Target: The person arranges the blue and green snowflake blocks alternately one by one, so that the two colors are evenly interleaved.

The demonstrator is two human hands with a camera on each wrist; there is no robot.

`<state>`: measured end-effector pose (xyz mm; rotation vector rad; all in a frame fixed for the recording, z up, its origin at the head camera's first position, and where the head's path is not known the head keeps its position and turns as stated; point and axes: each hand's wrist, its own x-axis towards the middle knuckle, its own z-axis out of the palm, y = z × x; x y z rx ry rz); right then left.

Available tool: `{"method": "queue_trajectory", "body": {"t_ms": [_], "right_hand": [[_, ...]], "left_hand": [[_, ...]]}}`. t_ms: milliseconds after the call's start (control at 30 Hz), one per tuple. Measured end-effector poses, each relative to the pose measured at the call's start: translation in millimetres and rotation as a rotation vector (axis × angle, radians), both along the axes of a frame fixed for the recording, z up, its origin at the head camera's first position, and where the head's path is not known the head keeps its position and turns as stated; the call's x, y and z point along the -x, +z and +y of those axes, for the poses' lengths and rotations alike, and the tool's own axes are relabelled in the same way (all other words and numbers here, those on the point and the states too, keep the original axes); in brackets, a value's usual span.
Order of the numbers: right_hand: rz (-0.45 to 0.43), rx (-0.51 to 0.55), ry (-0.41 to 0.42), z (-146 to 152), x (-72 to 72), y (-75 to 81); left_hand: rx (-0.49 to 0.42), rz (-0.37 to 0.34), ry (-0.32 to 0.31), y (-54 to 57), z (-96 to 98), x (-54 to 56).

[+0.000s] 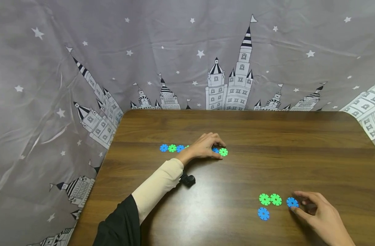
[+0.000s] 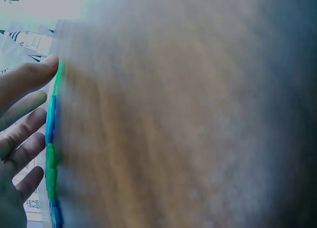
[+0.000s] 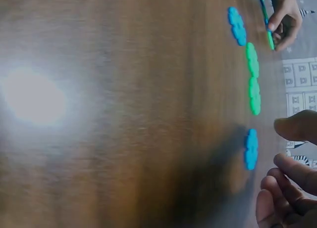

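1 brown wood-grain table (image 1: 298, 136) with pale glare (image 1: 202, 208), grey fabric backdrop (image 1: 162, 30) behind, printed castles (image 1: 243, 68), white stars (image 1: 200, 54)

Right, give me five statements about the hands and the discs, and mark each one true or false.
1. In the head view, the left hand is at the right end of the row of discs. True.
2. The row ends on that side in a blue disc. False: a green end disc is there.
3. The right hand is next to a blue disc. True.
4. Two green discs lie side by side to the left of that blue disc in the head view. True.
5. The disc just below those two in the head view is green. False: the lower disc is blue.
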<state>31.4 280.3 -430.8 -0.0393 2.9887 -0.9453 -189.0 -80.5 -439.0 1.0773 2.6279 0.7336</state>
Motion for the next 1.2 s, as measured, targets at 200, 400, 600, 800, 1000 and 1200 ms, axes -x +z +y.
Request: {"method": "queue_trajectory", "body": {"t_ms": [200, 400, 600, 800, 1000, 1200], "right_hand": [[0.001, -0.037, -0.019, -1, -4.9, -9.2], [0.096, -0.015, -0.018, -4, -3.5, -14.6], [0.175, 0.008, 0.014, -4, -1.0, -17.3], [0.151, -0.012, 0.021, -6, 1.0, -16.6], [0.161, -0.082, 0.088, -9, 4.2, -13.6], [0.252, -0.029, 0.099, -8, 9.4, -16.1]], "left_hand": [[0.027, 0.000, 0.013, 0.1, 1.0, -1.0], [0.040, -0.002, 0.026, 0.8, 1.5, -1.2], [0.040, -0.003, 0.036, 0.6, 2.2, -1.4], [0.047, -0.004, 0.039, 0.6, 2.9, -1.4], [0.048, -0.009, 0.035, 0.4, 3.9, -1.0], [0.041, -0.005, 0.032, 1.5, 2.8, -1.4]]}}
